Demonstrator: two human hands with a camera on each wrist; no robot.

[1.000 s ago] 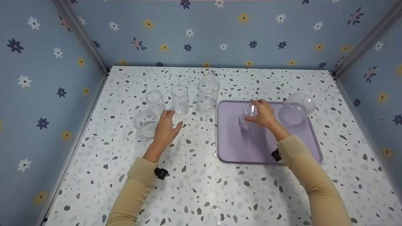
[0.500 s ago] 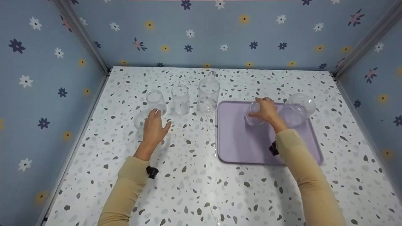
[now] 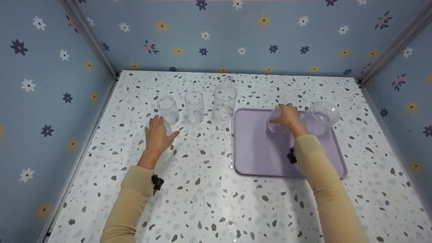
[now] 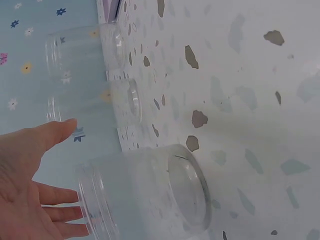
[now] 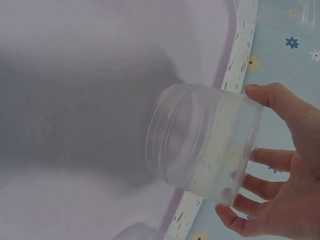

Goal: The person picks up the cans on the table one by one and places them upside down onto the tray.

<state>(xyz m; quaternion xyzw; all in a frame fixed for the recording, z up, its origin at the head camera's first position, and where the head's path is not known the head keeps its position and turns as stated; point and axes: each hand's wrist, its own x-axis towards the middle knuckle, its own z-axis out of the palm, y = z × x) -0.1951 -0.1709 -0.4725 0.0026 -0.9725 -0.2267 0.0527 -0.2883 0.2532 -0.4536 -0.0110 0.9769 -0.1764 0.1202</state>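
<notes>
In the head view my right hand (image 3: pixel 289 118) is over the back part of a lilac tray (image 3: pixel 260 162). It grips a clear plastic jar (image 5: pixel 205 142) between thumb and fingertips at its closed base, with the threaded rim facing the tray. Whether that rim touches the tray I cannot tell. On the left, my left hand (image 3: pixel 156 135) hovers at another clear jar (image 4: pixel 145 195), which stands on the table and is mostly covered in the head view. Its thumb is stretched out and its fingers are near the jar's rim; contact is unclear.
Two clear jars, a shorter one (image 3: pixel 167 109) and a taller one (image 3: pixel 194 106), stand behind the left hand. A larger clear bottle (image 3: pixel 224 101) is left of the tray. One rounded clear jar (image 3: pixel 320 118) is at the tray's back right corner.
My left hand has moved left, from beside the near jar to over it. My right hand has carried its jar slightly right and back across the tray, closer to the rounded jar.
</notes>
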